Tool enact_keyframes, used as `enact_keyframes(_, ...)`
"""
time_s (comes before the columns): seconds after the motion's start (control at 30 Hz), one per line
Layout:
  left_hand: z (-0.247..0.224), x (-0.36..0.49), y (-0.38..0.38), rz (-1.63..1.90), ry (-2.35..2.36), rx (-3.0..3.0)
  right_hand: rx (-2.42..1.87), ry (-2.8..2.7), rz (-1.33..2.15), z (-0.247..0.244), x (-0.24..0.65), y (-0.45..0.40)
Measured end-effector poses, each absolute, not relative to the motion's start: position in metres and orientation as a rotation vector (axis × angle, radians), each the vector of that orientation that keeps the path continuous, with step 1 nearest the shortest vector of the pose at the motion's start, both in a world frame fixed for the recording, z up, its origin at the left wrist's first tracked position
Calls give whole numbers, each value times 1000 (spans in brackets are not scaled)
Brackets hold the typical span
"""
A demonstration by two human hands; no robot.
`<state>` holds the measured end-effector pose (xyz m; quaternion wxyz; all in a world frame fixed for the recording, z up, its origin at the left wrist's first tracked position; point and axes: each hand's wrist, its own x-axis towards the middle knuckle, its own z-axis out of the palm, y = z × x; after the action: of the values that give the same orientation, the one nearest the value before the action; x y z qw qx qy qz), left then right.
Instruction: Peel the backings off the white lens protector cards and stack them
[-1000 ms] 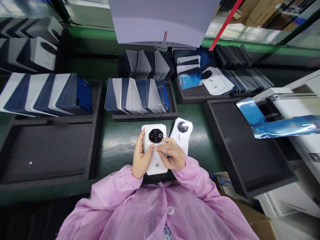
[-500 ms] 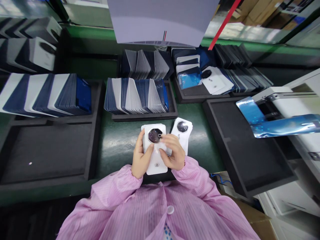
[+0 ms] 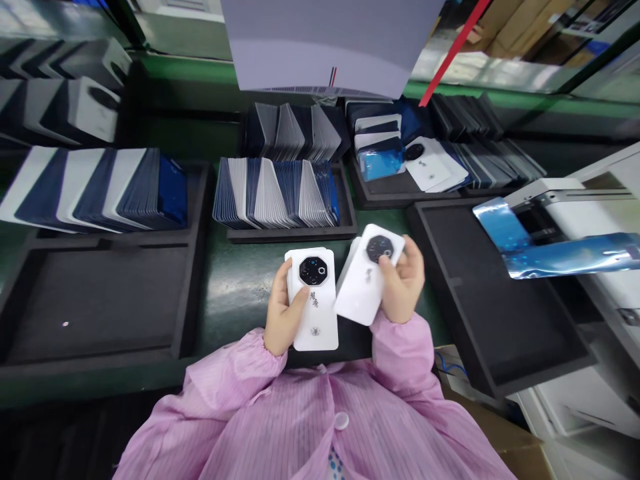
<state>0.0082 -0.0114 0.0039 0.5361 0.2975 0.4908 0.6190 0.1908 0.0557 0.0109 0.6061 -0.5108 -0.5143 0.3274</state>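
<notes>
My left hand grips a small stack of white panels, each phone-back shaped, with a dark octagonal camera patch and small printed marks on the top one. To its right, my right hand is closed on the right edge of another white panel, thumb near its round dark camera patch. That panel is tilted, its top leaning right, and its lower left corner is close to the left stack. More white panel edges show behind it; how many the right hand holds is hidden.
A black tray of upright blue and white panels stands ahead. Another tray lies left, with blue and white panels at its back. On the right, blue film overhangs a slanted black tray. A large pale sheet hangs above.
My right hand has moved right, off the left stack, and now holds a white panel at the right pile. My left hand keeps its stack in nearly the same place.
</notes>
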Motion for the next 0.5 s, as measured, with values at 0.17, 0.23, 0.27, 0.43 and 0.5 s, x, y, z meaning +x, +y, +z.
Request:
enact_keyframes(0.17,7,9,-12,1436,1139,622,-1575,-1358,531,-2,226,73)
enact_keyframes(0.23,7,9,-12,1428,1135,595,-1789,-1514,363,-9,230,75)
enact_keyframes(0.27,7,9,-12,1423,1137,586,-1858,-1578,271,-10,230,76)
enact_keyframes(0.43,3,9,-12,1396,1145,565,-1653,-1714,94,9,212,64)
enact_keyframes(0.5,2,10,-12,1390,1143,591,-1487,-1780,207,25,196,53)
